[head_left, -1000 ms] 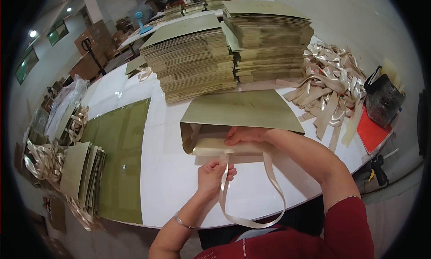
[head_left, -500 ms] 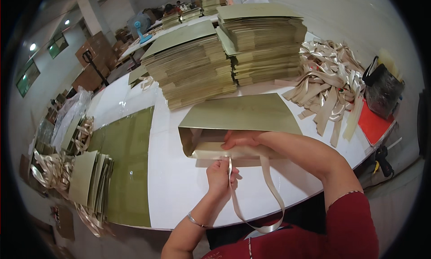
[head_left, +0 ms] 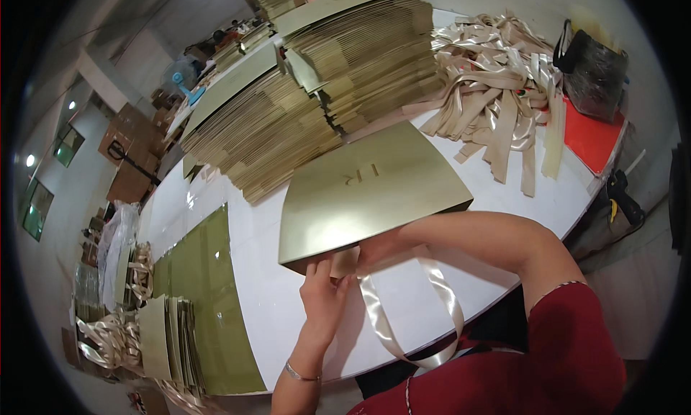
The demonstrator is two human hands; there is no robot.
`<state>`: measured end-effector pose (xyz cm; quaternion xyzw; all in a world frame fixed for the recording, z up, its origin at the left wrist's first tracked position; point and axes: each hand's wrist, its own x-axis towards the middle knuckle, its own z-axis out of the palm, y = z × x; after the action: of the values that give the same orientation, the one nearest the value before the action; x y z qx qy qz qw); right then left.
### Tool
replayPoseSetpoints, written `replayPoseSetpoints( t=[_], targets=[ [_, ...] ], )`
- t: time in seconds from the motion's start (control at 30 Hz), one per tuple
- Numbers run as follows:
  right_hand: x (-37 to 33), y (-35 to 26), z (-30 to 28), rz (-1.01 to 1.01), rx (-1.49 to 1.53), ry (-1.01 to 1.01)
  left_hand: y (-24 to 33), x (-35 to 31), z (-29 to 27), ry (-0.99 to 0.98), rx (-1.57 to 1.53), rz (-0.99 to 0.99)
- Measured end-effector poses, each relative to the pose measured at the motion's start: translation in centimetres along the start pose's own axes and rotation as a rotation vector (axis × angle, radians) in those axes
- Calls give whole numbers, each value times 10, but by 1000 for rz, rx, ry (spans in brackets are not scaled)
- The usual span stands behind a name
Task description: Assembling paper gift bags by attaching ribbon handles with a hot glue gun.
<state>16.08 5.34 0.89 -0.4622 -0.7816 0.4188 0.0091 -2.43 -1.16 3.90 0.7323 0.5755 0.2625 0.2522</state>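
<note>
Paper bag: gold-green, lying on the white bench, opening toward the front edge.
Bag marking: a few characters on the upper face, small, tone on tone.
Ribbon loop: glossy cream, hanging from the opening toward the bench edge.
Left hand: fingers bent at the bag's lower rim; whether they pinch it, I cannot tell.
Right hand: partly inside the opening; its grip is hidden.
Bench surface: shiny, olive sheet at left, two tall stacks behind, ribbon heap beside a red sheet.
Room: pale walls, brown cartons, blue fan.
</note>
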Motion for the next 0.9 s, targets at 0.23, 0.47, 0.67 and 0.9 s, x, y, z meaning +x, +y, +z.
replayPoseSetpoints(
  t=[0.23,0.47,0.67,0.9],
  targets=[
    [-115,12,-33,166,-288,-87,-41,-7,0,200,153,446],
    [-184,40,-46,-323,-770,88,-47,-9,-13,15,412,1026],
    [-138,83,-35,-175,-1124,338,-21,7,12,156,437,832],
    [-155,28,37,-423,-428,760,-26,18,18,337,317,756]
  ],
)
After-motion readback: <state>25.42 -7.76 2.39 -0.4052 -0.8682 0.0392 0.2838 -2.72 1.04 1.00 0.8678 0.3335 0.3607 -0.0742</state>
